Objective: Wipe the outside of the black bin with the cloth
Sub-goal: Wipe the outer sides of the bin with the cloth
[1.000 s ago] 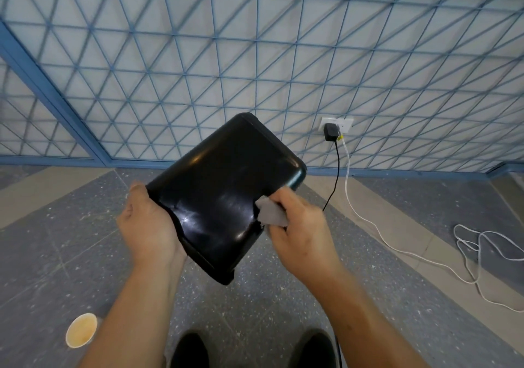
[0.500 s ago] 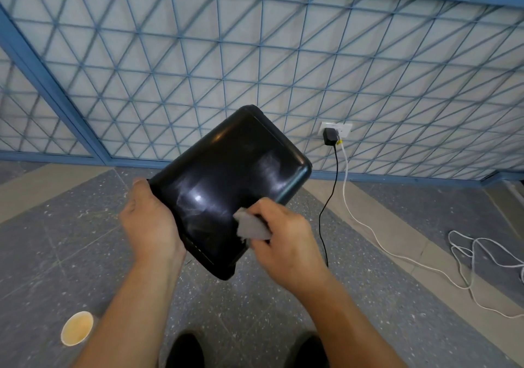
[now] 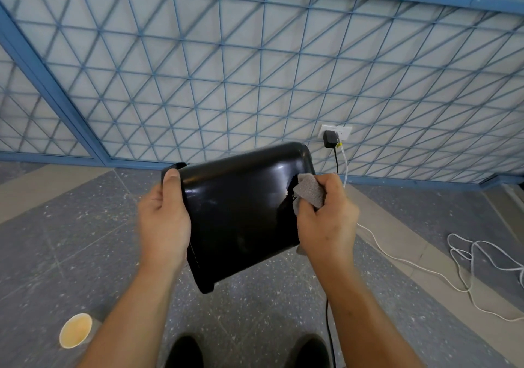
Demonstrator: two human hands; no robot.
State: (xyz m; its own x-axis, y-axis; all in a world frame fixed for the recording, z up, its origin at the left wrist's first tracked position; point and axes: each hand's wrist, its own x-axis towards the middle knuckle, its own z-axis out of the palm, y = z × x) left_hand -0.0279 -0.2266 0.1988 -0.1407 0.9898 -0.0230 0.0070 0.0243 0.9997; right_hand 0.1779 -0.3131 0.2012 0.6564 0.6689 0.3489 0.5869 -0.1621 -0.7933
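The black bin (image 3: 241,214) is held in the air in front of the person, above the speckled floor (image 3: 71,240), lying on its side with a broad glossy wall facing the camera. Its rounded base corner points to about 1 o'clock, its rim edge to about 7 o'clock. Held up this way, it looks like light, stiff, hollow plastic; the shine suggests a slick surface, so the rim lip is probably the surest grip.

The left hand (image 3: 163,220) is clamped on the rim side at about 9 o'clock of the bin, thumb laid along the edge. The right hand (image 3: 326,220) is closed around a bunched grey cloth (image 3: 309,190), soft and crumpled, pressed to the wall near the base at about 2 o'clock.

Farther out, a paper cup (image 3: 75,330) stands on the floor at 7 o'clock, a white cable (image 3: 425,268) trails at 4 o'clock, and a plug (image 3: 329,138) sits in a wall socket at 1 o'clock.
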